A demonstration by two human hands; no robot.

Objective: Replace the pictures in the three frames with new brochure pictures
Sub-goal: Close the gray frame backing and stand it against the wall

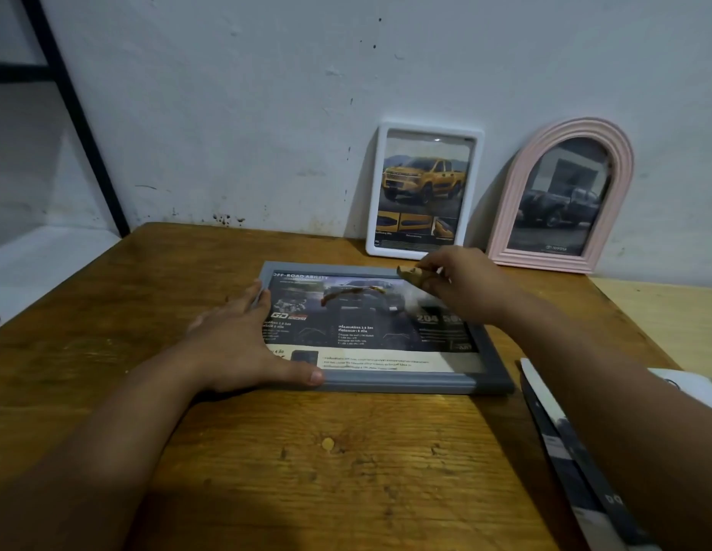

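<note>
**Grey frame flat, right hand pinching some scrap**

From my feed: the grey frame (386, 332) lies flat on the wooden table (306, 471). Left hand (231, 344) is spread flat, fingers relaxed, pressing its left edge, thumb along the near rail. Right hand (453, 284) hovers over the far right corner, pinching a small tan scrap (411, 274). White frame (424, 190) and pink arched frame (561, 196) lean on the wall just beyond it.

A wooden table (306, 451) with worn, knotted grain fills the lower view, its far edge against a white wall (247, 93). The wall is scuffed, with dark specks and stains near the tabletop. At far left a black metal post (74, 113) slants down beside the table, with a white ledge (48, 256) below it. A paler surface (664, 312) adjoins the table at right. Light is dim.
</note>
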